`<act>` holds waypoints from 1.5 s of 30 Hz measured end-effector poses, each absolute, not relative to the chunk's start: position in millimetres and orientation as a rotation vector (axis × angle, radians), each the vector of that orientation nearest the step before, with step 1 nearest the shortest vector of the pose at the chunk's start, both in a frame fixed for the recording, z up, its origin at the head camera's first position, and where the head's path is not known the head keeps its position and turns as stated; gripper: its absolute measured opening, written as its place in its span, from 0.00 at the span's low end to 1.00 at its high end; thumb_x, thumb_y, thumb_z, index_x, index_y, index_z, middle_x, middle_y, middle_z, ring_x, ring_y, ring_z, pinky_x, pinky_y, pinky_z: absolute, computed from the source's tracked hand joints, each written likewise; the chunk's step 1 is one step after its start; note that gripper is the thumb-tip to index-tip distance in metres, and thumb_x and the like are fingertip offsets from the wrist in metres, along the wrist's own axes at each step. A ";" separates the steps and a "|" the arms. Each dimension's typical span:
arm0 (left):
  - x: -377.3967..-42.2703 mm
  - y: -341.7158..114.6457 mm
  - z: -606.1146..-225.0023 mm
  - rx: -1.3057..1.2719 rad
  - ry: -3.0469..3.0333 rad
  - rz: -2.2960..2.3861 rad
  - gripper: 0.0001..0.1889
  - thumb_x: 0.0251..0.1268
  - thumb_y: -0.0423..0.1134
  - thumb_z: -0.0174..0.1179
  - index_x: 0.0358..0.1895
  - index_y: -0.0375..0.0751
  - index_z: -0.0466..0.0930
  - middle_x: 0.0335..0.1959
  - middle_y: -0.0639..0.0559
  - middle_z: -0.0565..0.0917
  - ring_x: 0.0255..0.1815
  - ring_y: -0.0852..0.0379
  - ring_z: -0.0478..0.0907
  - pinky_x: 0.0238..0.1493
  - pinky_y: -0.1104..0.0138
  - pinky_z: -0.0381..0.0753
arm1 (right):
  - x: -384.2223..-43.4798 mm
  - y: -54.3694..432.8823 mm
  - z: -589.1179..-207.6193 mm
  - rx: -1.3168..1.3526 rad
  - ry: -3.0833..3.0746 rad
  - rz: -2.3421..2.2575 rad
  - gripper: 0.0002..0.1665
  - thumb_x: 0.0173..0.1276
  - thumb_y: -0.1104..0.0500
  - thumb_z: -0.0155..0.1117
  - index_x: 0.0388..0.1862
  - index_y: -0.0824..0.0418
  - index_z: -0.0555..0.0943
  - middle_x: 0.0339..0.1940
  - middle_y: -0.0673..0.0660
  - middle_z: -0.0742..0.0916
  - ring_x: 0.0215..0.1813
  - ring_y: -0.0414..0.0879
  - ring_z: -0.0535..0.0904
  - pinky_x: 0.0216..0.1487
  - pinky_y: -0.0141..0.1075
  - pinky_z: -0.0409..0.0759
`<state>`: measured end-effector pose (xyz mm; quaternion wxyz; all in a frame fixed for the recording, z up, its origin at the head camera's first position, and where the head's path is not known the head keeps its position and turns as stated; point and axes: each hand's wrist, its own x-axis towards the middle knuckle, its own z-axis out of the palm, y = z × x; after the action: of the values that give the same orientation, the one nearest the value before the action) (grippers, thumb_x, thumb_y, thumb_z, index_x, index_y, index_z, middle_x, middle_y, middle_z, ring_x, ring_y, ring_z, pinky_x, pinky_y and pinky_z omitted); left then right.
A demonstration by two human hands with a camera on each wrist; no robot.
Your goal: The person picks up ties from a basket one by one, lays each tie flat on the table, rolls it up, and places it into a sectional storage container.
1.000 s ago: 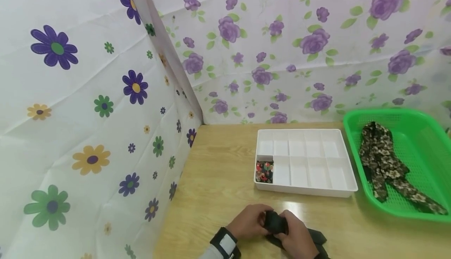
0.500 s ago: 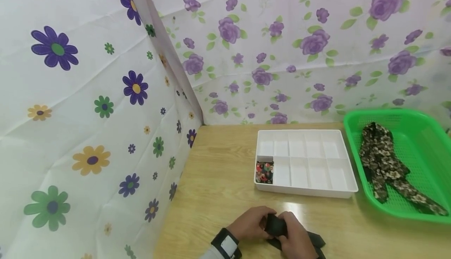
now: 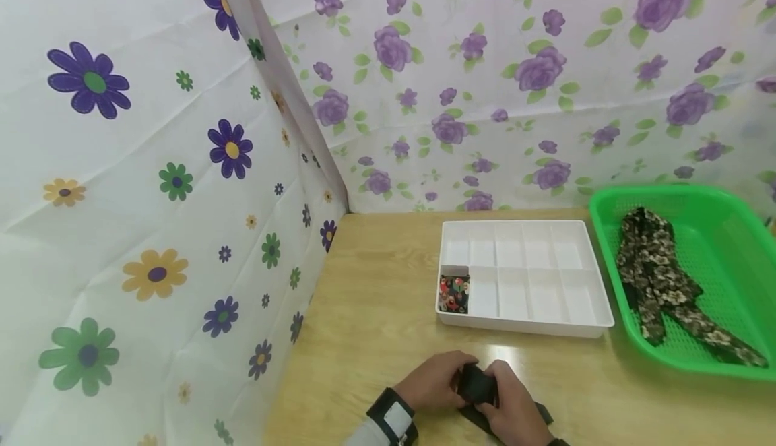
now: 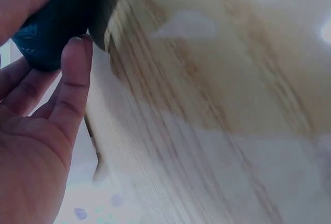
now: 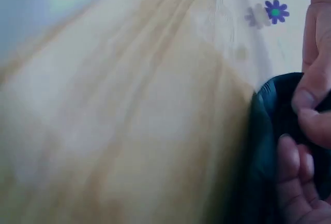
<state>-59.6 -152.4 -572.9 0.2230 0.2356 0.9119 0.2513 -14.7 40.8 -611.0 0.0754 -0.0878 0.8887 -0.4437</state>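
Observation:
Both hands hold a dark necktie, partly rolled up (image 3: 477,385), low in the head view over the table. My left hand (image 3: 432,382) grips the roll from its left side, thumb and fingers curled round it. From the right, my right hand (image 3: 512,402) pinches the same roll. A flat tail with an angled end (image 3: 543,413) shows beyond the right hand; the rest of it is hidden under that hand. In the left wrist view the dark cloth (image 4: 49,32) sits between thumb and fingers. The right wrist view shows the fabric's layers (image 5: 266,131) beside the fingertips.
Behind the hands stands a white divided tray (image 3: 526,328); its front left compartment holds a folded patterned cloth (image 3: 454,294). A green basket (image 3: 721,250) at the right contains brown floral fabric (image 3: 657,267). Flowered sheets (image 3: 388,129) close off the back and left.
The tie's tail to the right of the right hand has become shorter as the roll turns between the hands. Both hands stay in nearly the same place.

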 end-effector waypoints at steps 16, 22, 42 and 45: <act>-59.2 -155.6 -576.2 0.721 2.516 0.787 0.34 0.51 0.31 0.79 0.65 0.50 0.79 0.53 0.61 0.85 0.42 0.74 0.74 0.47 0.76 0.77 | -14.5 39.6 -607.7 -0.246 2.657 -1.290 0.30 0.52 0.64 0.84 0.46 0.54 0.73 0.49 0.51 0.84 0.52 0.45 0.82 0.56 0.47 0.81; -58.3 -154.0 -577.3 0.753 2.541 0.711 0.33 0.50 0.32 0.79 0.63 0.52 0.80 0.55 0.63 0.85 0.51 0.73 0.77 0.55 0.74 0.79 | -12.5 40.8 -599.2 -0.351 2.711 -1.147 0.27 0.57 0.60 0.81 0.48 0.54 0.73 0.46 0.49 0.82 0.47 0.43 0.81 0.49 0.43 0.82; -60.6 -152.7 -576.2 0.779 2.527 0.679 0.37 0.54 0.33 0.77 0.69 0.53 0.76 0.62 0.63 0.82 0.59 0.71 0.77 0.64 0.70 0.78 | -8.4 43.6 -611.5 -0.403 2.877 -1.132 0.29 0.51 0.63 0.85 0.42 0.54 0.72 0.40 0.47 0.81 0.45 0.40 0.81 0.46 0.37 0.83; -60.7 -152.3 -576.2 0.784 2.538 0.673 0.35 0.53 0.34 0.78 0.66 0.54 0.77 0.59 0.63 0.83 0.57 0.72 0.77 0.62 0.71 0.78 | -11.3 41.3 -603.2 -0.400 2.824 -1.117 0.32 0.51 0.56 0.86 0.46 0.55 0.73 0.45 0.49 0.80 0.46 0.42 0.81 0.47 0.39 0.82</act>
<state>-60.7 -152.3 -576.2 0.1992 0.2802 0.9077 0.2407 -11.3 41.3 -603.2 0.0394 -0.1304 0.9212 -0.3645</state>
